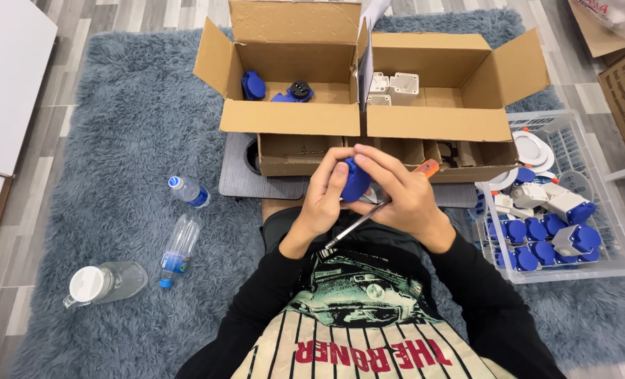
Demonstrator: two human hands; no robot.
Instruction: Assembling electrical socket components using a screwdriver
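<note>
We've got the blue socket housing [355, 180] pinched in both hands, left hand [321, 201] and right hand [405, 198], just below the cardboard box [368, 123]. Screwdriver [382, 205] tucked under right fingers. Looks like rigid, light, smooth plastic; grip by the sides.

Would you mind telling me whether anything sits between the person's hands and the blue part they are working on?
Nothing visible does. The left hand and the right hand both already grip the blue part directly, fingers wrapped around it. The screwdriver lies tucked in the right hand beneath the part, not between either hand and it.
</note>
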